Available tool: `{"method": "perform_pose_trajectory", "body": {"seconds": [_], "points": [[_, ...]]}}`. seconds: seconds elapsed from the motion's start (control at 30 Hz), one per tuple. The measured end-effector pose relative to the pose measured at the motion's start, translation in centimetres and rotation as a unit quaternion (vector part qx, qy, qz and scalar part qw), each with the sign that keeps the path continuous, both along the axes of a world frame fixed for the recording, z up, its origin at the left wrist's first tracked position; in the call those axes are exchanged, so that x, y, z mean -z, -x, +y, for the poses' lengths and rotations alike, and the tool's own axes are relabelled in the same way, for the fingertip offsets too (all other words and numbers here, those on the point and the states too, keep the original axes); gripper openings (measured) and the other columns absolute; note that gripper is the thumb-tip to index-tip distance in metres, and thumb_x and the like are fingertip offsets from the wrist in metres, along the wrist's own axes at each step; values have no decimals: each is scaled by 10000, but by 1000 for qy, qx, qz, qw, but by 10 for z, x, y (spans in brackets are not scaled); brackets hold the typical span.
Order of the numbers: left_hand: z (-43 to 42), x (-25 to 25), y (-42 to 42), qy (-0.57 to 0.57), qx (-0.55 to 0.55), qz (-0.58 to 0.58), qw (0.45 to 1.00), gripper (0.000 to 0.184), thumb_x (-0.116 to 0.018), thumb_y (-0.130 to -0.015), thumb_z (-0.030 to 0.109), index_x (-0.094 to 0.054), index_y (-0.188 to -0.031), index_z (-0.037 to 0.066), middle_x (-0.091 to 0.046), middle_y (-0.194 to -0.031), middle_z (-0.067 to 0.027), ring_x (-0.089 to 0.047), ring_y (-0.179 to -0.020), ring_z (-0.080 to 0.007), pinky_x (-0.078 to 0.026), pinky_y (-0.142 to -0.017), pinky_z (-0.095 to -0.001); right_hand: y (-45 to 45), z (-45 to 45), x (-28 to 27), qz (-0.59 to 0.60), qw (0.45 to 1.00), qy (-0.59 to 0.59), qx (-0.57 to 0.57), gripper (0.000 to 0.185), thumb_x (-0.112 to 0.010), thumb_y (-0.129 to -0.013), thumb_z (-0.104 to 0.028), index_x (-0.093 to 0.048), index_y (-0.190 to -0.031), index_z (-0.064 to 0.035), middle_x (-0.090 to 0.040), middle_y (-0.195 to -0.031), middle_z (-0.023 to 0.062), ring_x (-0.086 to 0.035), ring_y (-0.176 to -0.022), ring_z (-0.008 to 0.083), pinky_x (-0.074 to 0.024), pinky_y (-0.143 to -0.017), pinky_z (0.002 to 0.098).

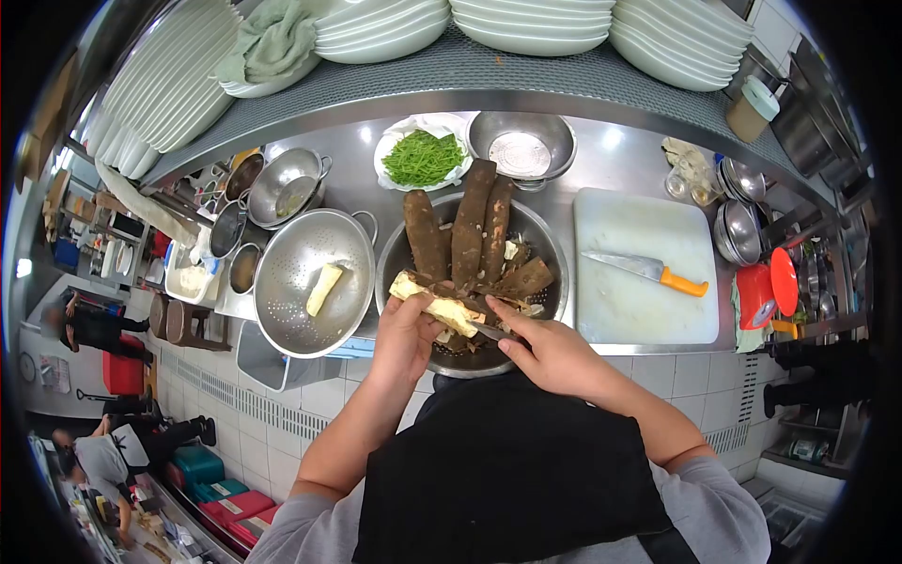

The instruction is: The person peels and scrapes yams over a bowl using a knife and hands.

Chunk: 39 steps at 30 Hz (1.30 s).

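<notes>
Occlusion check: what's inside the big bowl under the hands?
Brown roots, pale scraps. The bottom of the bowl isn't visible: contents, left hand and right hand cover it.

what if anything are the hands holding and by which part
Left hand: a partly peeled root, held near its left end. Right hand: a bladed tool; which part is gripped is hidden.

- Worn on the head, the camera faces forward and down over a steel counter (352, 179).
- Left hand (409, 329) and right hand (550, 350) appear close below.
</notes>
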<state>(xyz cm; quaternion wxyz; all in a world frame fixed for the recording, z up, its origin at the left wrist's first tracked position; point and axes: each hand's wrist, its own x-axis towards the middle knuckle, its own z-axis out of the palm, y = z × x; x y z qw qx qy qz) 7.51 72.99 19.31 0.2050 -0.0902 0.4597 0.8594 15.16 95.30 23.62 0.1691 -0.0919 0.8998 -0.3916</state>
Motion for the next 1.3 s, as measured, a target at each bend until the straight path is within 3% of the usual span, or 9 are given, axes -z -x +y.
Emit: {"method": "perform_pose_trajectory", "body": {"seconds": [0.27,0.7,0.8,0.87,0.97,1.1,1.17,1.2,1.3], "points": [[0,-3,-2,-14,-27,-13,999,281,-515,-987,116,-506,-1226,-32,-644,-1198,-215,-660,-1110,-326,-536,-990,-491,-2,-1,-15,-38,999,-2,5,596,-560,-1003,-250,-347,-1557,-192,-696,-1107,226,-681,-924,423,-543,-853,457],[2,-3,-8,16,-53,-55,997,284,-544,-999,137,-498,-1219,-37,-634,-1196,-191,-657,-1109,-315,-540,-971,-490,0,-9,23,110,992,55,39,474,-552,-1015,-215,-485,-1483,-189,-705,-962,155,-690,-875,371,-543,-766,441],[1,-2,-8,27,-50,-57,997,293,-548,-1000,142,-495,-1224,-40,-633,-1198,-193,-664,-1099,-315,-552,-952,-484,6,-6,29,82,978,188,48,444,-538,-1038,-182,-504,-1480,-167,-586,-727,42,-588,-656,159,-509,-655,315],[1,0,-8,29,-50,-61,996,299,-548,-1002,146,-494,-1229,-41,-634,-1197,-194,-666,-1097,-316,-556,-944,-482,12,-2,20,-177,934,299,87,425,-500,-1063,-193,-500,-1488,-172,-486,-660,-29,-451,-581,50,-426,-551,232],[0,5,-7,27,-57,-85,994,310,-547,-1005,151,-495,-1242,-43,-636,-1201,-194,-662,-1111,-315,-552,-955,-485,13,1,13,-239,908,328,102,415,-477,-1076,-200,-499,-1490,-191,-423,-630,-71,-368,-533,12,-350,-492,195],[1,1,-9,21,-41,-97,994,331,-555,-1018,187,-505,-1253,-40,-639,-1211,-190,-652,-1138,-305,-541,-981,-479,9,1,30,-161,948,270,59,450,-504,-1051,-187,-480,-1499,-170,-549,-661,19,-545,-600,127,-465,-599,301],[2,-2,-10,22,-39,-97,994,339,-559,-1023,204,-508,-1254,-38,-639,-1214,-188,-649,-1146,-301,-537,-989,-475,1,-11,26,182,971,153,35,512,-528,-1029,-219,-423,-1530,-208,-672,-755,124,-680,-710,307,-525,-670,398],[3,-3,-10,18,-41,-97,994,349,-562,-1026,221,-511,-1258,-35,-641,-1217,-184,-647,-1151,-297,-535,-992,-473,-4,-7,6,40,997,62,28,568,-555,-1007,-256,-378,-1546,-235,-712,-926,181,-683,-857,417,-539,-760,482],[5,-3,-10,19,-40,-100,994,365,-565,-1029,244,-517,-1264,-31,-644,-1221,-177,-645,-1156,-292,-533,-996,-469,-5,-9,21,113,992,43,19,563,-558,-1005,-260,-385,-1541,-256,-712,-965,152,-693,-836,373,-549,-752,474]]}}
